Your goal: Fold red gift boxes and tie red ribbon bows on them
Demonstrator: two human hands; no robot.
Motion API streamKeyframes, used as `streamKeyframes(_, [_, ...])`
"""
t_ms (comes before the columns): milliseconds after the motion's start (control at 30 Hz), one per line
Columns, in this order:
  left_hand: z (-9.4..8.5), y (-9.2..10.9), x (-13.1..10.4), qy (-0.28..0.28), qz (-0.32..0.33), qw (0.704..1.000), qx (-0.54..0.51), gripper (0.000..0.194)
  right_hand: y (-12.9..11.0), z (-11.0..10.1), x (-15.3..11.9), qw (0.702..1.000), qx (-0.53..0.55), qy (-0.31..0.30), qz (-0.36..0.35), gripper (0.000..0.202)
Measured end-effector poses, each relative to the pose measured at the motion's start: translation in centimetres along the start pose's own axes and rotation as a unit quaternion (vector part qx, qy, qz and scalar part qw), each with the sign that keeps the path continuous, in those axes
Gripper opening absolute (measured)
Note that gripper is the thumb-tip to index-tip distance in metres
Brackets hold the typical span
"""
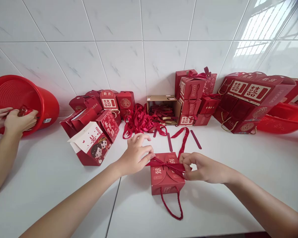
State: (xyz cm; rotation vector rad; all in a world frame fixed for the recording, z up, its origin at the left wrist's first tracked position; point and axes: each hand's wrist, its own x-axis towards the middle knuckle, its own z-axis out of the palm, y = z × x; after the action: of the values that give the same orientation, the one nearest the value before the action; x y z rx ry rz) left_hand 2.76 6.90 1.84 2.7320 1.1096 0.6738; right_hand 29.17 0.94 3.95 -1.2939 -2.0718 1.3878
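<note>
A red gift box [167, 182] with a rope handle [180, 211] rests on the white table in front of me. Across its closed lid runs a dark red ribbon [175, 167], crossed and knotted at the middle. My left hand [136, 155] pinches the ribbon at the box's left side between thumb and finger. At the right side my right hand [200, 167] grips the ribbon's other part, fingers curled. A further length of ribbon [184, 140] lies on the table behind the box. Two flat dark red strips [170, 142] lie near it.
Behind stand a heap of red ribbon [141, 120], an open carton [161, 98] of strips and stacked red boxes [191, 89]. More boxes [94, 142] are at left, larger ones [253, 96] at right beside a red basket [283, 115]. Another person's hands [20, 120] work at a red bucket [48, 102].
</note>
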Motion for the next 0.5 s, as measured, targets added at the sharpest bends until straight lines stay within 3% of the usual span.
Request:
streamKeyframes(67, [0.3, -0.1, -0.5, 0.02, -0.01, 0.999, -0.024, 0.025, 0.6, -0.3, -0.4, 1.0, -0.012, 0.003, -0.006, 0.023])
streamKeyframes(167, [0.9, -0.8, -1.6, 0.014, -0.031, 0.982, -0.187, 0.02, 2.4, -1.0, -1.4, 0.998, -0.042, 0.045, -0.028, 0.019])
streamKeyframes(267, [1.9, -1.9, -3.0, 0.013, -0.075, 0.923, -0.378, 0.04, 4.6, -0.6, -2.0, 0.994, -0.029, 0.094, -0.043, 0.092])
streamKeyframes(333, [2.8, -2.5, -3.7, 0.038, -0.131, 0.891, -0.432, 0.05, 5.5, 0.7, -1.6, 0.993, -0.01, 0.098, -0.058, 0.127])
streamKeyframes(400, [3.6, -2.9, -4.2, 0.052, -0.191, 0.875, -0.442, 0.052, 5.8, 2.7, -0.6, 0.993, 0.012, 0.094, -0.074, 0.138])
streamKeyframes(500, [4.5, -3.2, -4.7, 0.036, -0.235, 0.866, -0.439, 0.049, 5.7, 5.1, 1.2, 0.987, 0.072, 0.113, -0.092, 0.134])
